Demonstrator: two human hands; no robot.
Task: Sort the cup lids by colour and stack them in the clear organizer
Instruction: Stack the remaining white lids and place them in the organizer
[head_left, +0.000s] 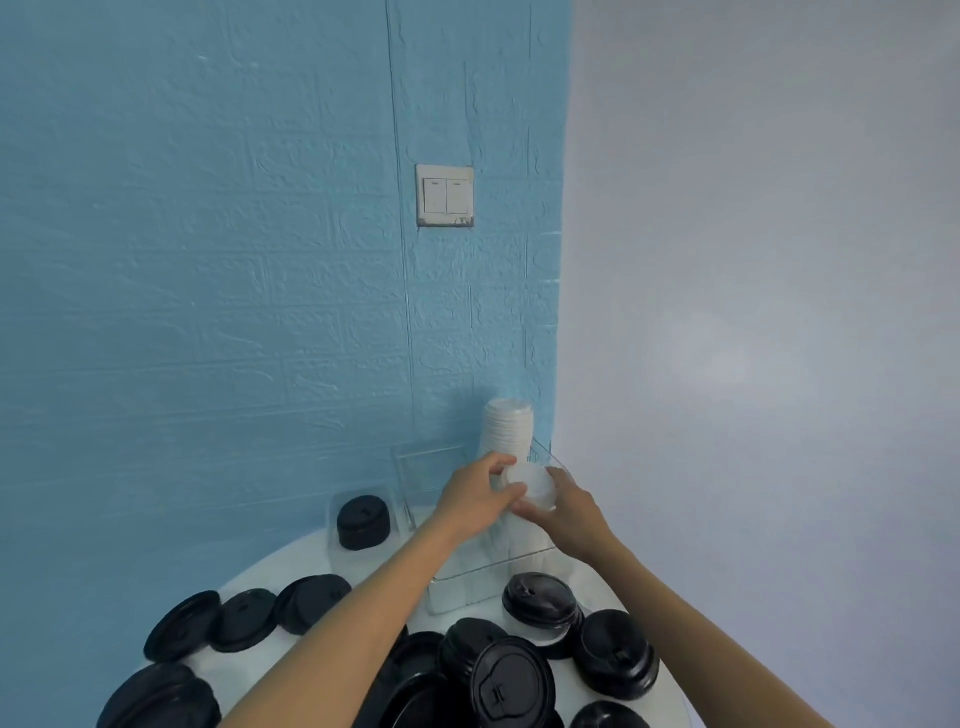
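Observation:
Both hands hold a small stack of white lids (531, 484) above the clear organizer (467, 587). My left hand (475, 499) grips the stack from the left and my right hand (569, 512) from the right. Behind them a tall stack of white lids (506, 426) rises from the organizer's far compartment by the wall. A short stack of black lids (362, 521) stands in a clear compartment at the left. Many loose black lids (511, 680) lie scattered over the round white table (306, 558). The organizer's contents under my hands are partly hidden.
A blue textured wall with a light switch (445, 196) stands directly behind the table; a pale wall meets it at the right. Black lids (244, 618) lie along the table's left edge, and others (615, 652) crowd its near right edge.

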